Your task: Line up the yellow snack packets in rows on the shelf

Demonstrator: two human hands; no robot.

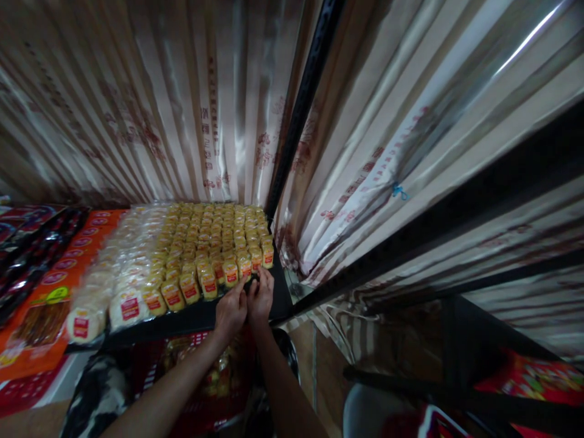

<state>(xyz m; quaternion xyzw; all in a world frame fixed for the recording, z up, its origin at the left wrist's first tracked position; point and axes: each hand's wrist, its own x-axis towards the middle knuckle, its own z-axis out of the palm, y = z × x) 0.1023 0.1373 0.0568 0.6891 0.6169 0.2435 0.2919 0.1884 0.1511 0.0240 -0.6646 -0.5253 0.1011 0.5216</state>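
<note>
My left hand and my right hand are side by side at the front of a dense block of small yellow snack packs with red labels. The left index finger reaches to the foot of a front-row snack pack. The right fingertips are against the neighbouring snack pack, near the right end of the row. Both hands have bent fingers with the thumbs close together. Dim light and blur hide how firmly they grip. The packs stand in rows on a black shelf.
White round packs stand left of the yellow ones, then orange bags and dark shiny packs. A black post rises at the back right corner before draped curtains. Below the shelf is a red basket.
</note>
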